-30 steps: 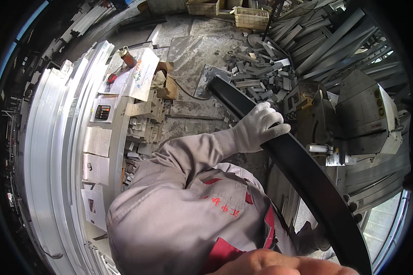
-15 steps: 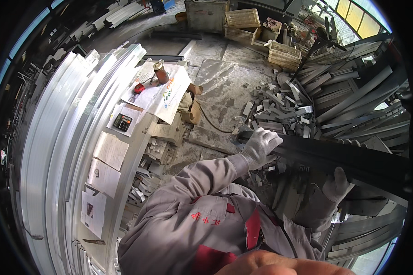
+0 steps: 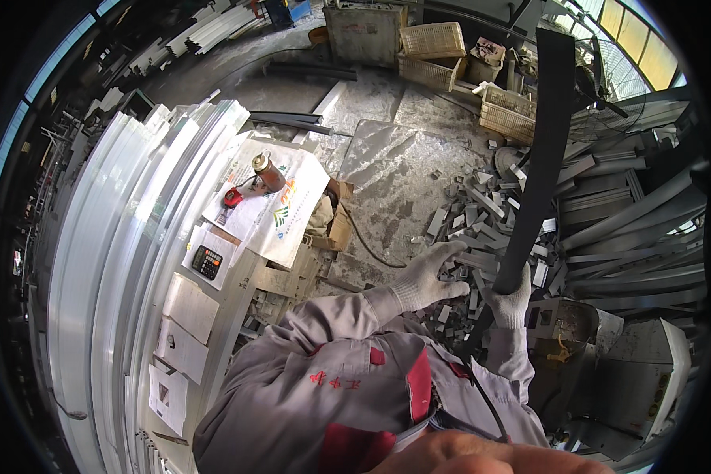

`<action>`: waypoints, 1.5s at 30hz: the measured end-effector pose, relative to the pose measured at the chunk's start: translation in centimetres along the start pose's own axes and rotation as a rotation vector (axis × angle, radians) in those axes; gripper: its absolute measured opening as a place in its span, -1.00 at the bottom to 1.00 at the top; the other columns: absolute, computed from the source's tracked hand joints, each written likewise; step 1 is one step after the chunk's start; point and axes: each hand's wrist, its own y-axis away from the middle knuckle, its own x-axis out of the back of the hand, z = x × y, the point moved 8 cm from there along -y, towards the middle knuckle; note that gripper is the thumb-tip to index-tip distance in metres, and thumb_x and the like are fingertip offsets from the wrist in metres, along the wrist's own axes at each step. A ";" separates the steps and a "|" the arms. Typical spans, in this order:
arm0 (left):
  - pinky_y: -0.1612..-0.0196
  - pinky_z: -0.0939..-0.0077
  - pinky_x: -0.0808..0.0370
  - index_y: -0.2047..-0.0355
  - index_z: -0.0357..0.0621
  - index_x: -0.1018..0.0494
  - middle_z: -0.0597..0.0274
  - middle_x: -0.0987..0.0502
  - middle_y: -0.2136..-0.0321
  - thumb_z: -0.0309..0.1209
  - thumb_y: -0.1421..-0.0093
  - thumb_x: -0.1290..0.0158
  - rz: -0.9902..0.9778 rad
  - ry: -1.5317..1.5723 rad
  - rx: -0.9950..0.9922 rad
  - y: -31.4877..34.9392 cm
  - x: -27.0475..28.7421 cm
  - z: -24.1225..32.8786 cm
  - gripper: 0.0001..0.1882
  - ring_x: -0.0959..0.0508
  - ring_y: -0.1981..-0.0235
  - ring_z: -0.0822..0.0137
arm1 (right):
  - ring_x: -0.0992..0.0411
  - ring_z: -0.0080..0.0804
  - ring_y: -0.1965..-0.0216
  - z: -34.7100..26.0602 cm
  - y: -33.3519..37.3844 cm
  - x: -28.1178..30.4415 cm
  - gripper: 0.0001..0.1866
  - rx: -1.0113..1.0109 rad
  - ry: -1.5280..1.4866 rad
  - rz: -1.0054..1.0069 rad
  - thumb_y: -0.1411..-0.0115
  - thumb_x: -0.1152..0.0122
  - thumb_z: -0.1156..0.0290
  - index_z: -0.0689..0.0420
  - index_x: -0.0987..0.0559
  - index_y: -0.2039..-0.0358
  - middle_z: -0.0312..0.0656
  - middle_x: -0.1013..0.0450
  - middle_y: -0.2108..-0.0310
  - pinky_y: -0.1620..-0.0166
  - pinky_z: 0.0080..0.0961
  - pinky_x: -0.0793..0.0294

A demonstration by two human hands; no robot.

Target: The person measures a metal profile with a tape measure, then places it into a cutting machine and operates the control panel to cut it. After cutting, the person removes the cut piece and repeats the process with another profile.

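A long black metal profile stands steeply in front of me, its far end high near the crates and its lower end by my body. My right hand, in a pale work glove, is closed around it near the lower end. To its left, my gloved left hand is off the profile, thumb and fingers spread apart with nothing between them. Under and beyond both hands lies a heap of short grey metal offcuts.
Long silver profiles fill the left side, beside papers, a calculator, a red tape measure and a brown bottle. A cardboard box stands on the floor. Plastic crates are behind; a metal-cased machine sits at lower right.
The black profile has swung from lying out to the right to pointing steeply away from me. My left hand has let go of it; my right hand has moved left with it.
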 end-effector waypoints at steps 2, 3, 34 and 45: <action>-0.40 0.20 -0.54 -0.65 0.06 -0.15 0.06 -0.47 -0.41 -0.18 -0.23 -0.58 -0.001 0.109 0.024 -3.2 0.8 -0.6 0.12 -0.53 -0.41 0.11 | -0.59 -0.37 -0.13 1.3 -1.3 -1.8 0.01 -0.023 -0.012 -0.063 0.12 -0.52 0.65 0.23 -0.42 -0.45 -0.16 -0.55 -0.18 -0.18 -0.35 -0.64; -0.41 0.19 -0.52 -0.72 0.08 -0.05 0.07 -0.43 -0.46 -0.16 -0.25 -0.58 0.018 0.144 0.024 -5.3 1.7 -0.9 0.20 -0.49 -0.45 0.12 | -0.59 -0.38 -0.12 1.8 -2.6 -3.2 0.00 -0.039 -0.023 -0.103 0.12 -0.52 0.65 0.24 -0.42 -0.44 -0.16 -0.55 -0.19 -0.17 -0.37 -0.65; -0.07 -0.23 -0.69 -0.44 -0.23 -0.28 -0.32 -0.55 -0.14 0.25 -0.16 -0.48 0.676 -0.527 -0.426 -57.3 38.7 -29.2 0.10 -0.67 0.00 -0.37 | -0.68 -0.25 -0.11 -0.3 -56.7 -30.1 -0.19 -0.051 0.198 -0.288 -0.09 -0.53 0.61 0.19 -0.55 -0.42 -0.09 -0.67 -0.09 -0.24 -0.29 -0.67; -0.28 -0.05 -0.57 -0.51 -0.36 -0.02 -0.28 -0.41 -0.29 -0.16 0.09 -0.68 0.698 -0.400 0.115 -73.8 54.7 -36.5 0.35 -0.55 -0.27 -0.21 | -0.70 -0.20 -0.03 -2.0 -85.4 -42.1 -0.29 0.288 0.226 -0.466 -0.11 -0.52 0.65 0.15 -0.64 -0.33 -0.06 -0.68 -0.02 -0.16 -0.30 -0.70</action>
